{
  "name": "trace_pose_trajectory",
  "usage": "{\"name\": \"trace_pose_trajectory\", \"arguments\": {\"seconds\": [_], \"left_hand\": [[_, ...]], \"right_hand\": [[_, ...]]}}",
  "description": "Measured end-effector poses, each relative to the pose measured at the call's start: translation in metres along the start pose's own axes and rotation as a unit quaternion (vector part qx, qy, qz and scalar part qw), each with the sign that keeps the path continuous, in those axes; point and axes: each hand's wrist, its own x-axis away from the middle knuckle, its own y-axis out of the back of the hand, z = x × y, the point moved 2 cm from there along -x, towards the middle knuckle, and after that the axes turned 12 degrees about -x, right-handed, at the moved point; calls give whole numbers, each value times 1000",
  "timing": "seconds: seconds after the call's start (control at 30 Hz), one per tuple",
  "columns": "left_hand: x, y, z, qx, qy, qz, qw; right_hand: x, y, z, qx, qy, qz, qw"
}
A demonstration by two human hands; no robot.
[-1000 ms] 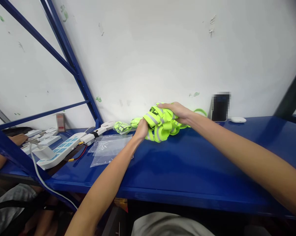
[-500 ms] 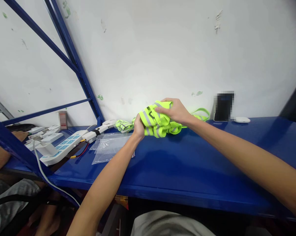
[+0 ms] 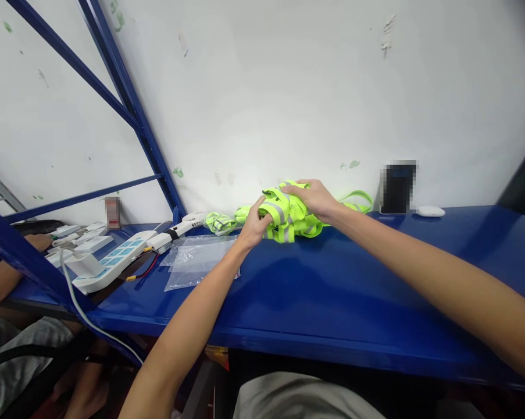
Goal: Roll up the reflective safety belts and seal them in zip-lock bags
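Observation:
A bunched heap of neon yellow-green reflective straps [image 3: 295, 218] with silver-grey stripes lies at the back of the blue table, by the wall. My left hand [image 3: 254, 224] grips the heap's left side, thumb on top. From the right, my right hand [image 3: 312, 196] is closed on the upper part, its fingertips partly hidden by the fabric. A strap loop [image 3: 358, 201] sticks out past my right hand. Left of the heap lies a smaller bundle of the same strap [image 3: 220, 222].
Clear plastic bags [image 3: 196, 262] lie left of my left forearm. Beyond them are a white power strip [image 3: 114, 262], a small white fan [image 3: 188, 224] and a blue rack post [image 3: 157, 157]. A dark phone-like object [image 3: 396, 189] and a white case [image 3: 431, 212] stand right. A co-worker's arm [image 3: 9, 273] shows far left.
My left hand has shifted slightly right, and its thumb now presses on top of the straps. The held bunch has sunk and folded together a little. My right hand has barely moved.

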Motion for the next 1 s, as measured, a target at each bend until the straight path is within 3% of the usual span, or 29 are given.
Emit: {"name": "trace_pose_trajectory", "arguments": {"seconds": [0.13,0.2,0.37,0.47,0.6,0.83,0.93,1.0], "left_hand": [[-2,6,-4,-24,24,49,998],[-1,7,1,-5,60,35,998],[5,0,20,169,157,-85,969],[7,-8,21,267,197,-90,939],[8,-8,9,343,187,-60,919],[9,-9,-5,384,221,-56,895],[10,-16,-2,397,248,-64,881],[11,-18,1,401,266,-71,874]], "right_hand": [[5,-1,6,107,50,28,993],[9,-3,11,164,104,59,979],[16,-9,20,210,203,150,944],[17,-8,21,218,222,174,934],[20,-11,19,205,225,193,933],[28,-20,-1,247,269,131,922],[28,-15,-8,307,298,98,898],[26,-12,-10,368,333,64,866]]}}
